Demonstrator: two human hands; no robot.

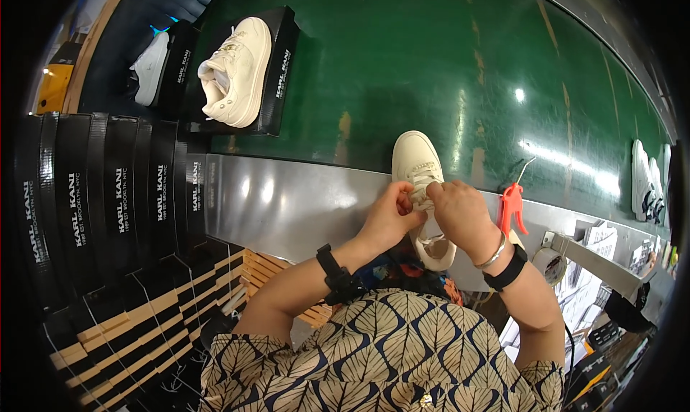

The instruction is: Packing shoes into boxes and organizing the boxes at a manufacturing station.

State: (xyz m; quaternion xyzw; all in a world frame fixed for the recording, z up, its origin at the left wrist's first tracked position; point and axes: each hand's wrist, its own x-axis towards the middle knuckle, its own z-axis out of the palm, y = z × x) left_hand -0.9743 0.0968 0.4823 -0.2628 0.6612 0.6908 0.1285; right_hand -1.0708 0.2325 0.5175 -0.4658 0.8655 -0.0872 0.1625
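A cream lace-up sneaker point(415, 150) lies toe away from me, on the edge between the green table top and the metal strip. My left hand point(388, 214) is at the left side of its lacing, thumb and fingers curled together on the shoelace point(422, 175). From the right, my right hand point(466, 214) pinches at the same lacing, its fingertips partly hidden behind the knuckles. Below both hands the sneaker's heel and collar point(435, 252) show, close to my body.
At the far left a cream sneaker point(241, 70) rests on a black shoe box point(284, 74), a white shoe point(151, 68) beyond it. Black boxes point(93, 196) are stacked at left. A red-handled tool point(512, 207) with a thin metal tip lies right of my hand; white shoes point(640, 178) stand far right.
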